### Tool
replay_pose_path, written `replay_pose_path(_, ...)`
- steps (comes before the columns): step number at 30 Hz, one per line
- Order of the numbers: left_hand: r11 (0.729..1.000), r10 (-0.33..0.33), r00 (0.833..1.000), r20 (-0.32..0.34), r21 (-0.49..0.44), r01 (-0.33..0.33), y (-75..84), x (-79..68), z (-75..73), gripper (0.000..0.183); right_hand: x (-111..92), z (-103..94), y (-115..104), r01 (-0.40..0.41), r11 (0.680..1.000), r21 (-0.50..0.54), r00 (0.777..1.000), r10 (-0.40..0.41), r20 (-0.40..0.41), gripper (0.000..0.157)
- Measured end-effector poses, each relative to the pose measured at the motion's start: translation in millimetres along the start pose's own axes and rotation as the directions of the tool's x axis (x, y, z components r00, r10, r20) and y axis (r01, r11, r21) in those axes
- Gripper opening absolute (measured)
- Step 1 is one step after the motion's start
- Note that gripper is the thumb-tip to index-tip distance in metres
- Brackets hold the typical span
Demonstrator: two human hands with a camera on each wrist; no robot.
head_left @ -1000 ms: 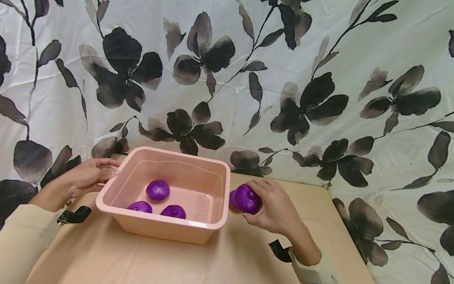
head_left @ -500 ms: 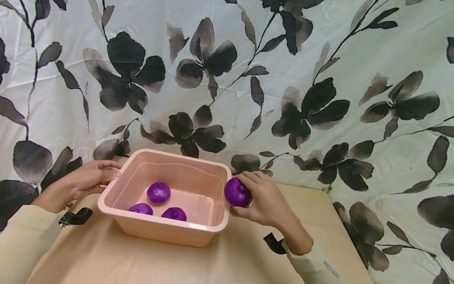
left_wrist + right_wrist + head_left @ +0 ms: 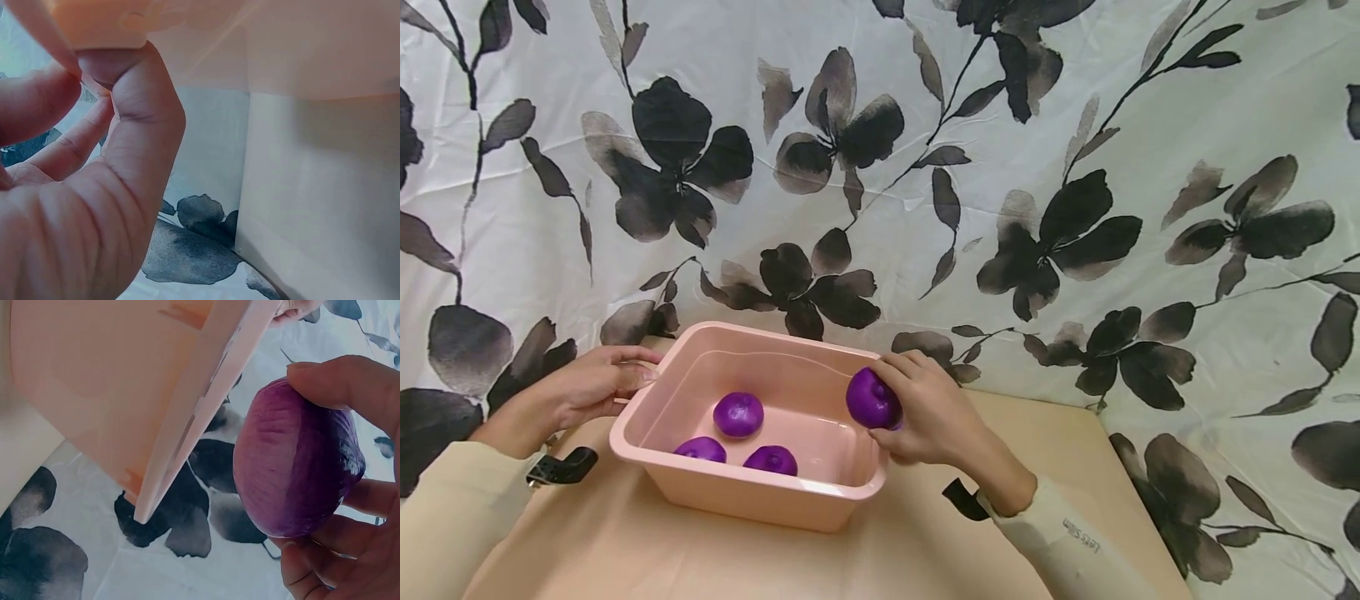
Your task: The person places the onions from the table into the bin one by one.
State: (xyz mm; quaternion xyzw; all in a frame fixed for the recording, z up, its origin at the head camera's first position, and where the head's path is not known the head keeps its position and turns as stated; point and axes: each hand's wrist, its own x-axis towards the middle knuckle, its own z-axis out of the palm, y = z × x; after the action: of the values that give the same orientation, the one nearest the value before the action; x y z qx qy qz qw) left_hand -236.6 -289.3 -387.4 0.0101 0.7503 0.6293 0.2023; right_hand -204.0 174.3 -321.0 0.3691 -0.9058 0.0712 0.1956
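A pink plastic tub (image 3: 752,500) stands on the table, tilted slightly in the head view. My left hand (image 3: 598,385) holds its left rim; in the left wrist view, thumb and curled fingers (image 3: 147,119) are right at that rim. Over the tub's right rim, my right hand (image 3: 928,408) grips a shiny purple onion (image 3: 872,400), thumb on one side and fingers on the other. Fine streaks run along this onion (image 3: 287,462) in the right wrist view. Inside the tub lie three more purple onions, one farther back (image 3: 738,415) and two along the near wall, partly hidden by it.
A tan tabletop (image 3: 1037,433) extends to the right of the tub and in front of it. Behind hangs a white cloth (image 3: 925,250) printed with dark flowers, close to the table's back edge. Black straps (image 3: 562,467) are on both wrists.
My right hand has carried its onion leftward, from beside the tub to over the right rim. A second purple shape behind it has gone out of sight. My left hand keeps its hold.
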Motion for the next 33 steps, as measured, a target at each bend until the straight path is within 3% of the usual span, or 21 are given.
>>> replay_pose_path(5,1.0,0.006,1.0,0.002,-0.014,-0.006,0.4,-2.2,-2.7,0.028,16.9,2.3,-4.1,0.027,1.0,0.01,1.0,-0.027,0.004,0.072)
replay_pose_path(14,1.0,0.006,1.0,-0.005,-0.007,-0.006,0.7,-1.9,-1.4,0.034,44.2,5.2,-9.4,0.045,0.998,0.037,0.999,-0.046,0.028,0.079)
replay_pose_path(21,1.0,0.009,1.0,-0.008,-0.022,-0.009,-1.2,-2.4,-1.7,0.031,66.3,9.7,-15.5,0.05,0.997,0.05,0.996,-0.053,0.065,0.074)
replay_pose_path(33,1.0,0.0,1.0,-0.023,0.018,0.0,1.0,-1.8,2.2,0.047,94.6,22.8,-29.6,0.055,0.998,0.044,0.992,-0.059,0.11,0.073)
